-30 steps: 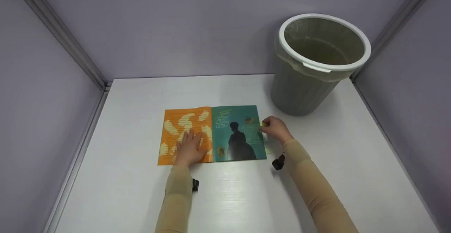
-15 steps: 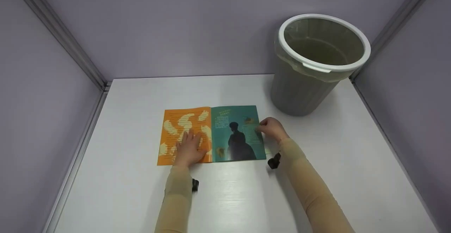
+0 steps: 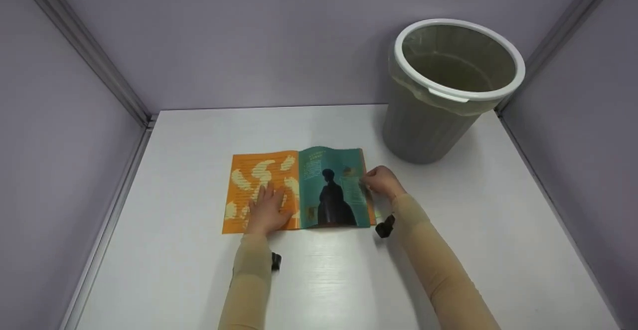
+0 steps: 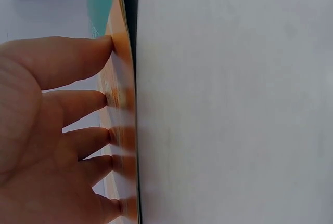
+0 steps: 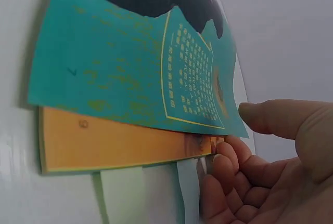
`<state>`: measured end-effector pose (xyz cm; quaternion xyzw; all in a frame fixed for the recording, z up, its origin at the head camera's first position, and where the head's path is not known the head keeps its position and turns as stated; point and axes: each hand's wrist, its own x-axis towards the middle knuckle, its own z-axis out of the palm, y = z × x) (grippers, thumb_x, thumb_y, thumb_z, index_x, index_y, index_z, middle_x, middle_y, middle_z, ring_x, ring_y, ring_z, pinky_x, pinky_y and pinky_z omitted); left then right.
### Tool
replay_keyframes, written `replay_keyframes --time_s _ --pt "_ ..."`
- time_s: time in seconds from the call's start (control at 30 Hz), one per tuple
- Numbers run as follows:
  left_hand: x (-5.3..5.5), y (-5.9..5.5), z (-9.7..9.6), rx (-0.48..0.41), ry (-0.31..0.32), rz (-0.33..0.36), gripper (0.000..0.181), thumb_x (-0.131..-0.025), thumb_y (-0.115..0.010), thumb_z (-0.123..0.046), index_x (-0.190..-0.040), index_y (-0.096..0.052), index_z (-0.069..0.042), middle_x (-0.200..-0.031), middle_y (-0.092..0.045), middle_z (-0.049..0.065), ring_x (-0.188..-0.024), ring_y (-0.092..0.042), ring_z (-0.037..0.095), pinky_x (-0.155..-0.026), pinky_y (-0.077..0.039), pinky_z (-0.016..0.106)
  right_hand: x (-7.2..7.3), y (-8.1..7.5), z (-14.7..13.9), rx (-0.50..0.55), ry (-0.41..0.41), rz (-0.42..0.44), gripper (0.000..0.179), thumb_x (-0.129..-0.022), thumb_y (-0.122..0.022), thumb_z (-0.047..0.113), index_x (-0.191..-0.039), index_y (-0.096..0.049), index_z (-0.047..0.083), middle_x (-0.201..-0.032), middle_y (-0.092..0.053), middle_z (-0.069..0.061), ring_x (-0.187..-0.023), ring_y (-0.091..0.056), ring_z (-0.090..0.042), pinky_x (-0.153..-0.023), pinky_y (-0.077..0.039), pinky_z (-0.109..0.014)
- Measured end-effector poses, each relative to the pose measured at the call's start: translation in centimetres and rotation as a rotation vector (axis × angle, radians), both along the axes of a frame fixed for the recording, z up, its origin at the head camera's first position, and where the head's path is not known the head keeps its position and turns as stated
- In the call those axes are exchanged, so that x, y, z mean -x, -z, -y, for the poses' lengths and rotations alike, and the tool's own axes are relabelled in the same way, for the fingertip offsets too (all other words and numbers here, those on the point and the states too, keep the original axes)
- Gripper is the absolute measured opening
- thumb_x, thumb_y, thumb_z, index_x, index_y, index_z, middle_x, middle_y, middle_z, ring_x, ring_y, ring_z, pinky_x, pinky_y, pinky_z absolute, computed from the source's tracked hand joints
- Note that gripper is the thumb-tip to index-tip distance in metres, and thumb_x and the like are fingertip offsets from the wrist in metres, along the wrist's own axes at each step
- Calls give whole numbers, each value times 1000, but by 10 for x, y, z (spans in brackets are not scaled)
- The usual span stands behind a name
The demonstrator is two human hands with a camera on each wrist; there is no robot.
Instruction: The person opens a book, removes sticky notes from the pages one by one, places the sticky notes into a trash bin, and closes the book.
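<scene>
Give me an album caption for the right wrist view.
Right hand pinches a teal printed page above an orange page; a pale green paper tab and a pale blue paper tab stick out.

- My left hand presses with spread fingers.
- My right hand pinches, thumb opposite curled fingers.
- My sleeved left forearm and right forearm reach forward.
</scene>
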<state>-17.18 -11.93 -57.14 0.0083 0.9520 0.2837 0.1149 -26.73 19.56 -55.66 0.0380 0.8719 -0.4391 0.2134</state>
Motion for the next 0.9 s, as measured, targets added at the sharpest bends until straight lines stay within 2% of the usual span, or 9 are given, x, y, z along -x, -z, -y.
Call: replay_keyframes --time_s 0.23,0.4,0.43,0.5,0.57,0.63,0.73,0.9 --pt "0 0 1 -12 -1 4 70 -95 -66 -31 -154 -36 -9 -162 -14 20 -149 -1 40 -113 1 67 -4 -4 9 7 7 -45 32 -95 -61 18 -66 -48 13 -60 -41 4 -58 -40 -12 -58 -39 -30" --pt "0 -1 1 -14 0 8 70 -95 -66 -31 -154 -35 -8 -163 -13 21 -149 -1 40 -113 0 68 -2 -5 8 -18 -8 -80 39 -96 -55 16 -59 -43 13 -53 -36 3 -48 -31 -12 -50 -30 -29" --pt "1 0 0 -12 -1 9 71 -94 -66 -31 -154 -35 -8 -163 -13 20 -149 -1 40 -113 0 68 -2 -5 7 -35 -4 -87 38 -96 -53 15 -59 -46 12 -54 -39 3 -49 -32 -13 -50 -30 -29" --pt "1 -1 0 -11 -6 11 71 -94 -66 -31 -154 -35 -9 -163 -13 20 -149 -1 40 -113 0 68 -2 -7 5 -71 10 -92 30 -95 -50 13 -67 -58 6 -60 -48 1 -54 -39 -14 -52 -35 -29" --pt "1 -1 -1 -7 -10 9 71 -94 -67 -31 -154 -36 -9 -163 -14 19 -149 -1 40 -113 0 67 -1 -8 3 -99 30 -77 25 -94 -47 11 -72 -59 6 -64 -48 1 -58 -41 -14 -53 -36 -30" --pt "1 -1 -1 -8 -16 11 70 -94 -67 -30 -154 -36 -10 -163 -14 18 -150 -1 39 -113 1 66 -1 -10 2 -112 45 -64 23 -93 -45 10 -74 -57 6 -67 -49 1 -61 -42 -15 -55 -38 -31" --pt "1 -1 -1 -10 -20 14 70 -94 -67 -31 -154 -37 -11 -163 -13 18 -150 0 38 -114 1 66 2 -10 2 -112 45 -38 28 -91 -43 7 -64 -39 13 -59 -36 3 -53 -33 -14 -51 -31 -31" --pt "1 0 0 2 -19 19 70 -94 -66 -32 -154 -36 -11 -163 -13 18 -150 0 38 -114 0 66 6 -8 4 -96 40 5 34 -89 -43 6 -57 -34 14 -52 -31 5 -46 -28 -11 -45 -27 -28"
